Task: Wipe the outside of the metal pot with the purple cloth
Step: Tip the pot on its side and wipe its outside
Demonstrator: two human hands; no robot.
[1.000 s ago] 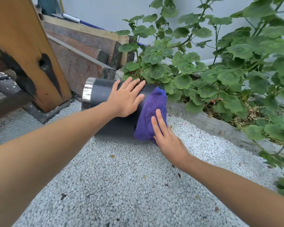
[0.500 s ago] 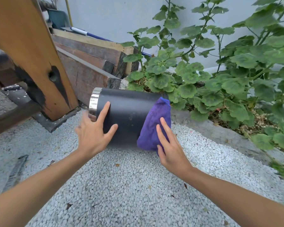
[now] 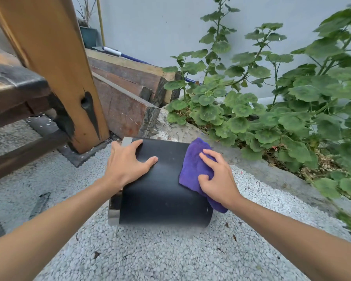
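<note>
Now your L hand (image 3: 128, 165) has shifted to the pot (image 3: 162, 191) top, fingers spread flat; R hand (image 3: 215, 177) pinches cloth (image 3: 193, 165), wiping w/ pot steadied.

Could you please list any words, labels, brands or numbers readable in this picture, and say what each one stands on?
None can be read. The metal pot, the purple cloth, the wooden post and the stacked timbers all show plain surfaces without print.

A black cylindrical metal pot (image 3: 160, 191) with a silver rim lies on its side on pale gravel (image 3: 150, 256); the left hand (image 3: 126, 165) rests spread on it; the right hand (image 3: 217, 179) presses a crumpled purple cloth (image 3: 193, 167) against its upper right side.
</note>
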